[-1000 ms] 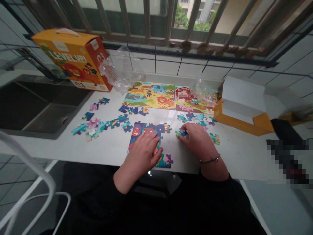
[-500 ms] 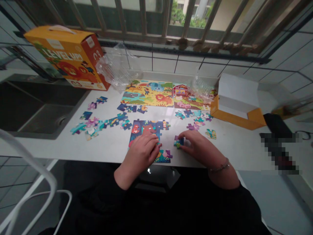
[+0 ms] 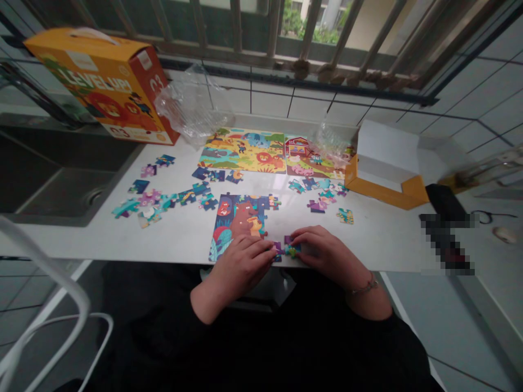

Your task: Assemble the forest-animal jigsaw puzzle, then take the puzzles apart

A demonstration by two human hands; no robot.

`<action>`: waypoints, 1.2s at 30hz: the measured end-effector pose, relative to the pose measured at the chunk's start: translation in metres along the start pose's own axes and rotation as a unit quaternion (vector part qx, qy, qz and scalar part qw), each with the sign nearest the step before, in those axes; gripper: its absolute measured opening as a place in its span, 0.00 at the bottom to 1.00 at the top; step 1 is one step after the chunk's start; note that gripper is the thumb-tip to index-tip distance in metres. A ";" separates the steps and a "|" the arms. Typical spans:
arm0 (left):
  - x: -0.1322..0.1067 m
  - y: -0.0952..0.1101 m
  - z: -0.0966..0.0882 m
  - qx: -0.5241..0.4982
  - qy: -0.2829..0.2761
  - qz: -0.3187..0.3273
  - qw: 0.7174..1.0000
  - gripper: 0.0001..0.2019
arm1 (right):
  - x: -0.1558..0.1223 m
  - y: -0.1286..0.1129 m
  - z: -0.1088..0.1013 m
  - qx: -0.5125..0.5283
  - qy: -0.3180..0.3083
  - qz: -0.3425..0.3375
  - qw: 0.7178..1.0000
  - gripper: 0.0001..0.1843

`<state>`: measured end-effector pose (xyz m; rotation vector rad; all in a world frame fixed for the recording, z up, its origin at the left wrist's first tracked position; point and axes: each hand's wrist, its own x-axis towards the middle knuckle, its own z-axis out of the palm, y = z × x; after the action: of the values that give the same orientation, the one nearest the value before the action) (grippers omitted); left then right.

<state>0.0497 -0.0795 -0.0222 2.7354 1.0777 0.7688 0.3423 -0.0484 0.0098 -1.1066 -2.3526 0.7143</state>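
A partly joined jigsaw puzzle (image 3: 242, 215) with a brown bear lies near the counter's front edge. Over its lower right part is my left hand (image 3: 249, 258), fingers together and curled, the tips at a purple edge piece (image 3: 277, 250). Its thumb is mostly hidden. My right hand (image 3: 321, 245) pinches a purple, blue and green puzzle piece (image 3: 291, 248) just right of that edge. The held piece is very close to the purple one; whether they interlock I cannot tell. An orange-toned piece (image 3: 275, 202) juts from the puzzle's upper right.
Loose pieces (image 3: 151, 202) lie left, more pieces (image 3: 322, 190) right. Behind are a finished safari puzzle (image 3: 245, 151) and a farm puzzle (image 3: 314, 160) under clear plastic. An orange box (image 3: 98, 87), plastic wrap (image 3: 192, 106), an open box (image 3: 384, 174) and a sink (image 3: 77, 190) surround them.
My right hand has brought its piece left and nearer to me, up to the puzzle's lower right edge. My left hand has shifted right and down, uncovering more of the bear. The view has shifted slightly.
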 end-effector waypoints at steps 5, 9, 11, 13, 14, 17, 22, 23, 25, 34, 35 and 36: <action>0.000 0.001 0.000 0.017 0.002 0.002 1.000 0.13 | -0.004 0.002 0.003 -0.002 0.010 -0.012 1.000 0.12; -0.003 0.003 0.004 0.011 0.023 0.002 1.000 0.13 | -0.008 0.004 0.005 0.016 0.027 0.000 1.000 0.10; -0.003 0.004 0.004 0.012 0.037 0.002 0.999 0.13 | -0.011 0.005 0.006 0.020 0.034 0.005 0.999 0.09; -0.003 0.004 0.003 0.013 0.045 0.005 0.999 0.12 | -0.014 0.006 0.005 0.017 0.044 0.016 0.999 0.08; -0.002 0.004 0.003 0.013 0.046 0.006 0.999 0.11 | -0.015 0.007 0.005 0.012 0.051 0.024 0.998 0.08; 0.000 0.004 0.001 0.017 0.036 0.007 0.999 0.11 | -0.021 0.012 0.001 -0.020 0.079 0.053 0.995 0.06; 0.002 0.001 0.001 0.009 -0.002 0.000 1.000 0.16 | -0.028 0.024 -0.003 -0.063 0.114 0.089 0.987 0.06; 0.002 0.000 0.001 0.006 -0.007 -0.002 1.000 0.16 | -0.029 0.026 -0.003 -0.068 0.122 0.095 0.986 0.07; 0.001 -0.002 0.001 0.001 -0.013 0.000 1.000 0.15 | -0.029 0.026 -0.001 -0.077 0.140 0.107 0.981 0.07; 0.001 -0.015 0.002 -0.029 -0.013 0.023 0.999 0.12 | -0.002 0.044 -0.016 -0.196 0.277 0.265 0.902 0.14; 0.001 -0.017 0.000 -0.031 -0.014 0.023 0.999 0.11 | 0.005 0.050 -0.022 -0.219 0.278 0.290 0.889 0.15; 0.002 -0.019 -0.001 -0.033 -0.013 0.024 0.999 0.10 | 0.013 0.056 -0.028 -0.239 0.269 0.314 0.879 0.16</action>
<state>0.0384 -0.0643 -0.0259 2.7173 0.9660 0.7578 0.3831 -0.0003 -0.0009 -2.0205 -1.7030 -0.0396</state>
